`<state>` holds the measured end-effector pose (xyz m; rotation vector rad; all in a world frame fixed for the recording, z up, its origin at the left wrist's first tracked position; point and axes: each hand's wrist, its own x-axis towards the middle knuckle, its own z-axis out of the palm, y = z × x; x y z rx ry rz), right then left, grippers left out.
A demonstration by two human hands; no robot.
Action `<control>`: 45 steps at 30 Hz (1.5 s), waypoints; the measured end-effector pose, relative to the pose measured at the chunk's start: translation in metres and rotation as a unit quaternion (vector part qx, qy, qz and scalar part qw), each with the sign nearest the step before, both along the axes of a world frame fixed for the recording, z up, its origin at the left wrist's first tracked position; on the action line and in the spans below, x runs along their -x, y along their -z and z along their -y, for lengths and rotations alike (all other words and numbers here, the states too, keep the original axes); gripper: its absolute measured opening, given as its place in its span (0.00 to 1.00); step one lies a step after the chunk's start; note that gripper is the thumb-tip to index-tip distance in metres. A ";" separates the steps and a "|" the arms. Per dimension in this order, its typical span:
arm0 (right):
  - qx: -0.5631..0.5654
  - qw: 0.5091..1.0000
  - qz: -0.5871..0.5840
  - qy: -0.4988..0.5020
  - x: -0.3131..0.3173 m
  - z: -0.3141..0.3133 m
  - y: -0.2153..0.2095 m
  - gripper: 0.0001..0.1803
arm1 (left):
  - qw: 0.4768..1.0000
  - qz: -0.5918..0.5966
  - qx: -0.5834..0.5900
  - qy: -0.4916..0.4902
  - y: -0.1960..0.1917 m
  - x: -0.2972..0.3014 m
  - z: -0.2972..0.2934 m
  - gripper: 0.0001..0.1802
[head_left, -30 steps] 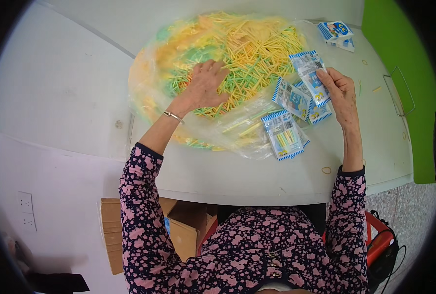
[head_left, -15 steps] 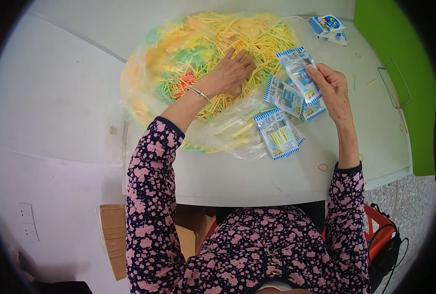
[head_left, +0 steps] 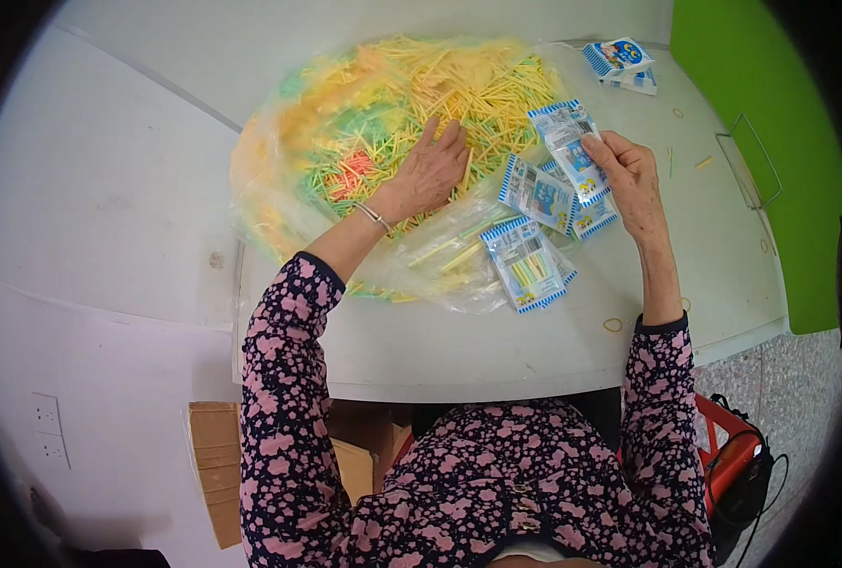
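Observation:
A heap of thin yellow, green and pink sticks [head_left: 496,90] fills a large clear plastic bag [head_left: 440,275] spread on the table. My left hand [head_left: 427,170] rests on the heap, palm down, its fingers bent and a little apart. A yellow stick stands beside its fingertips; the thumb is mostly hidden. My right hand [head_left: 629,185] pinches a small blue-and-white plastic packet [head_left: 568,133] by its right side, thumb on top. Under and beside it lie several like packets, one tilted packet [head_left: 537,197] and a nearer packet [head_left: 527,270] with sticks showing through its window.
Two more blue-and-white packets [head_left: 620,59] lie at the far right of the white table [head_left: 421,364]. Rubber bands [head_left: 612,325] and stray sticks [head_left: 704,163] are scattered on the right. A wire handle [head_left: 750,161] stands by a green panel [head_left: 752,104]. Cardboard [head_left: 214,464] sits below the table.
My left hand has drawn back slightly toward me over the sticks. The right hand still holds the packet, almost in the same place. The whole view has shifted a little.

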<state>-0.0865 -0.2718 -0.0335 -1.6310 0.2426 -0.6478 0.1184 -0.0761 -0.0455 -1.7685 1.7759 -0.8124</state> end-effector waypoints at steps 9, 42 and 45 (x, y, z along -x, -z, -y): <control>-0.034 0.999 -0.002 -0.026 -0.013 -0.002 0.009 0.14 | 0.946 -0.272 0.104 -0.144 -0.022 -0.012 -0.032 0.22; -0.114 0.972 -0.057 -0.197 -0.092 -0.059 -0.004 0.10 | 0.345 -0.839 0.381 -0.181 -0.026 -0.006 -0.071 0.17; -0.103 0.971 -0.067 -0.204 -0.091 -0.059 -0.004 0.11 | 0.349 -0.839 0.395 -0.133 -0.025 -0.010 -0.070 0.18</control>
